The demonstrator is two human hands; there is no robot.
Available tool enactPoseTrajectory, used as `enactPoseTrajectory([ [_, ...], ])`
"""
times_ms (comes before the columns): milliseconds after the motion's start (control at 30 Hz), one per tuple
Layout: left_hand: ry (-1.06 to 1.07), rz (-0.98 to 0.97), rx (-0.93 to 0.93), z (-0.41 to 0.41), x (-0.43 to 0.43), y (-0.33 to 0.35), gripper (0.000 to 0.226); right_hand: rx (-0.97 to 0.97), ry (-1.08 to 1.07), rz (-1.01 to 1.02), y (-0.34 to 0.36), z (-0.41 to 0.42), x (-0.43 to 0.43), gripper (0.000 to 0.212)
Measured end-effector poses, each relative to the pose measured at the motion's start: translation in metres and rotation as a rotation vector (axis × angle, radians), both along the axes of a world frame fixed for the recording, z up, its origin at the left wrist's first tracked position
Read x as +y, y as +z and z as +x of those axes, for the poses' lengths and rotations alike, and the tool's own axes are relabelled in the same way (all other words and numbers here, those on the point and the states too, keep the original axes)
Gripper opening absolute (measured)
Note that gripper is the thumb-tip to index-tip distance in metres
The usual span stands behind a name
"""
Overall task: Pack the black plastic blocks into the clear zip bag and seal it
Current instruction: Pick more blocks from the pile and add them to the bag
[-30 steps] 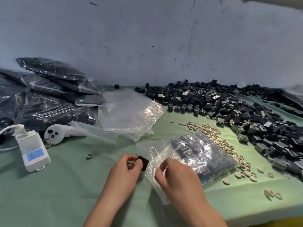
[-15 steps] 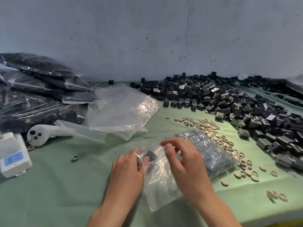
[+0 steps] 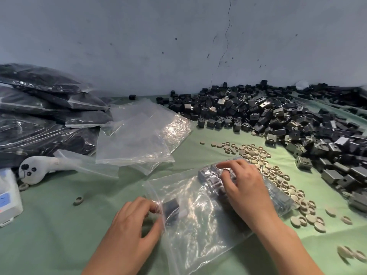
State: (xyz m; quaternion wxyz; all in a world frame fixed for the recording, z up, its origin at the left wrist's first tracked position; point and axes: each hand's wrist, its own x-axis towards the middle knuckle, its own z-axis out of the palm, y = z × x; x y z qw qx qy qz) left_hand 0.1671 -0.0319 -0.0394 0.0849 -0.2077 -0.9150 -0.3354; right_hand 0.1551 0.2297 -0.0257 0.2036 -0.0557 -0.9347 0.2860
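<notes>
A: Where was the zip bag [image 3: 198,235]?
B: Flat on the green cloth [image 3: 59,241], front centre; mouth pointed left; black blocks [image 3: 208,175] sat packed in its far right end; one loose block [image 3: 171,210] lay just inside the mouth.
A: And the left hand [image 3: 135,223]?
B: At the mouth; fingers curled, thumb and fingertips pinched the bag's zip edge; the loose block sat just past them.
A: The right hand [image 3: 246,187]?
B: On top of the bag; fingers spread, only slightly bent, pressed down on the packed blocks through the plastic; gripped nothing.
A: Rest?
B: Big heap of blocks [image 3: 278,120] along the wall [image 3: 178,46] at right; tan rings [image 3: 278,175] scattered between heap and bag, some touching it; empty bags [image 3: 139,139] behind; filled bags [image 3: 39,116] stacked far left; white controller [image 3: 32,171] and white box [image 3: 8,203] near the left edge.
</notes>
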Motion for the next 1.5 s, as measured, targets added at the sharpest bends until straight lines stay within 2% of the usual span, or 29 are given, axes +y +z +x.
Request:
enactPoseTrajectory([
  [100, -0.079, -0.099, 0.014, -0.004, 0.003, -0.005, 0.048, -0.005, -0.004, -0.018, 0.001, -0.002, 0.002, 0.033],
  [167, -0.098, -0.147, 0.041, -0.008, 0.008, -0.006, 0.053, -0.008, -0.008, -0.021, 0.003, -0.003, 0.002, 0.036],
  [400, -0.046, -0.044, 0.160, -0.015, 0.036, 0.001, 0.026, -0.029, -0.033, -0.039, 0.002, -0.005, 0.002, 0.038],
  [600, 0.077, -0.045, 0.101, -0.022, 0.048, 0.000, 0.034, -0.044, -0.039, -0.043, 0.001, -0.005, 0.000, 0.038],
  [700, 0.124, -0.107, 0.050, -0.019, 0.045, 0.000, 0.052, -0.058, -0.038, -0.036, 0.000, -0.005, -0.001, 0.037],
  [767, 0.136, -0.163, 0.069, -0.013, 0.039, 0.001, 0.054, -0.069, -0.027, -0.028, 0.001, -0.004, -0.001, 0.036],
  [867, 0.054, -0.197, 0.135, -0.004, 0.031, 0.002, 0.043, -0.073, -0.013, -0.011, 0.002, -0.003, -0.001, 0.036],
  [1000, -0.058, -0.298, 0.080, -0.010, 0.042, 0.009, 0.054, -0.066, -0.005, -0.020, 0.004, 0.001, 0.000, 0.038],
  [1133, -0.122, -0.241, 0.123, -0.021, 0.052, 0.011, 0.030, -0.081, -0.001, -0.034, 0.003, 0.000, 0.005, 0.034],
  [1233, -0.139, -0.262, 0.233, -0.028, 0.064, 0.007, 0.018, -0.090, 0.004, -0.048, 0.003, -0.002, 0.009, 0.029],
  [1300, -0.165, -0.299, 0.256, -0.035, 0.068, 0.004, 0.023, -0.083, 0.011, -0.056, 0.003, -0.003, 0.011, 0.029],
  [1400, -0.162, -0.243, 0.166, -0.046, 0.066, 0.000, 0.031, -0.054, -0.006, -0.077, 0.004, -0.004, 0.018, 0.028],
  [1500, -0.173, -0.240, 0.161, -0.061, 0.070, 0.001, 0.032, -0.025, -0.098, -0.107, 0.006, -0.004, 0.031, 0.033],
])
